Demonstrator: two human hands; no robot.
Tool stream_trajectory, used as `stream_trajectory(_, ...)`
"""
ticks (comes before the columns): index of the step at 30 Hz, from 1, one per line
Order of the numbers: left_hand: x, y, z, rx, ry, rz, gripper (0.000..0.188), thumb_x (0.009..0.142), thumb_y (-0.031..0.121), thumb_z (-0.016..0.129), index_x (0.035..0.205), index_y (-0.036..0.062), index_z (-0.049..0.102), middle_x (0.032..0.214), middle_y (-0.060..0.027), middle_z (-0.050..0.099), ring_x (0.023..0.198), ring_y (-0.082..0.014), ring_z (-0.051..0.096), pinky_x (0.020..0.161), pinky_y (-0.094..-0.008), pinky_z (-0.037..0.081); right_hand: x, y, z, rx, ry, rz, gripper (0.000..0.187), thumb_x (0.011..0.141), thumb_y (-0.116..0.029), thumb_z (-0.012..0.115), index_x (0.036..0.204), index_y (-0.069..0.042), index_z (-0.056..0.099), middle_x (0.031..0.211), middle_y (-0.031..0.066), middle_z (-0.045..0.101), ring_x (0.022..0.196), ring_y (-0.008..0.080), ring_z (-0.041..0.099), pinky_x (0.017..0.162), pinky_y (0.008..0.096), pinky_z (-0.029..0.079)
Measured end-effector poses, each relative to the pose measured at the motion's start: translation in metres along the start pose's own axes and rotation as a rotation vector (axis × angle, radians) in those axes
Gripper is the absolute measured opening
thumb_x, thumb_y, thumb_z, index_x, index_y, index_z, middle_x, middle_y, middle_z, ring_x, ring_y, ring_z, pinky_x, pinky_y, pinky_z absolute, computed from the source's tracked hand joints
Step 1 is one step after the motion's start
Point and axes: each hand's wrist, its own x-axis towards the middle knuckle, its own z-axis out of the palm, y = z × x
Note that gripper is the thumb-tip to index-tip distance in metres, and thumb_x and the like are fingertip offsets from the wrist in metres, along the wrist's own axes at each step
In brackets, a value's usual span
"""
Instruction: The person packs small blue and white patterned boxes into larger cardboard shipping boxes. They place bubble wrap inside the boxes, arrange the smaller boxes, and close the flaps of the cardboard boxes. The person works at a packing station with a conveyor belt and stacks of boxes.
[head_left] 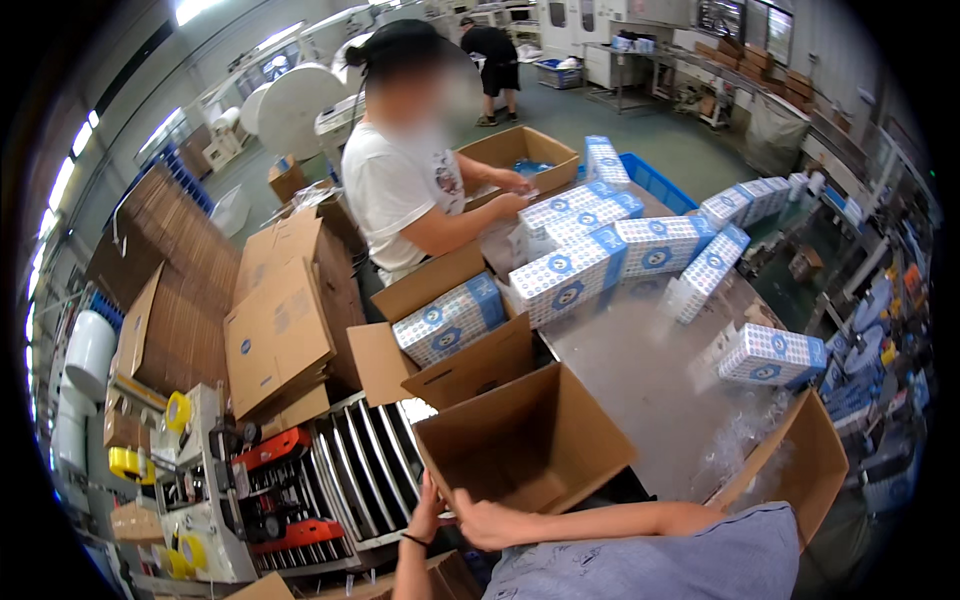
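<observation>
the right hand seems to grip the open cardboard carton at lower centre; the left hand touches its corner, grip unclear; wider-set hands should steady it.

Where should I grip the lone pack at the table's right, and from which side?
Probably around the middle of the pack, pinched across its two long sides, coming from above. It is an elongated block lying apart from the other packs on the table, with its top uncovered; clear film is bunched on the near side.

Head-high fisheye view, downward (wide)
</observation>
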Motion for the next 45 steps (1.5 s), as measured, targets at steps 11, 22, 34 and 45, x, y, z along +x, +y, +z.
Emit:
stream_trajectory(11, 0.025, -0.026, -0.040, -0.198, 0.089, -0.009, 0.042, 0.092, 0.008, 0.067, 0.130, -0.0051, 0.053, 0.115, -0.0124, 0.067, 0.100, -0.0265, 0.068, 0.088, -0.0380, 0.056, -0.123, 0.183, -0.213, -0.627, 0.820, -0.232, 0.016, 0.090, -0.021, 0.062, 0.096, -0.009, 0.071, 0.086, 0.0114, 0.070, 0.081, 0.0355, 0.064, 0.075, 0.0468, 0.051)
stream_trajectory(22, 0.002, 0.092, 0.074, 0.573, 0.645, 0.680, 0.044, 0.092, 0.013, 0.073, 0.130, -0.0004, 0.056, 0.111, -0.0089, 0.067, 0.100, -0.0162, 0.061, 0.087, -0.0292, 0.051, -0.195, 0.246, -0.497, -1.265, 1.038, 0.601, 0.070, 0.089, -0.008, 0.058, 0.148, -0.039, 0.040, 0.155, 0.0169, 0.034, 0.136, 0.0348, 0.043, 0.112, 0.0509, 0.033)
stream_trajectory(34, 0.153, 0.146, 0.407, 1.145, -0.197, 1.089, 0.076, 0.070, 0.029, 0.087, 0.133, 0.0022, 0.053, 0.125, -0.0254, 0.059, 0.128, -0.0400, 0.050, 0.107, -0.0460, 0.042, -0.168, 0.219, -0.495, -0.866, 0.273, 0.263, 0.065, 0.068, -0.034, 0.084, 0.127, -0.022, 0.060, 0.133, 0.0054, 0.055, 0.141, 0.0274, 0.038, 0.112, 0.0756, 0.016)
stream_trajectory(45, 0.169, 0.151, 0.507, 1.602, -0.668, 0.981, 0.100, 0.059, 0.014, 0.075, 0.149, 0.0066, 0.033, 0.108, -0.0173, 0.061, 0.093, -0.0360, 0.062, 0.075, -0.0452, 0.055, -0.126, 0.290, -0.611, -0.995, 0.739, 0.413, 0.122, 0.062, -0.046, 0.086, 0.159, -0.021, 0.017, 0.147, 0.0272, 0.041, 0.135, 0.0420, 0.044, 0.113, 0.0562, 0.031)
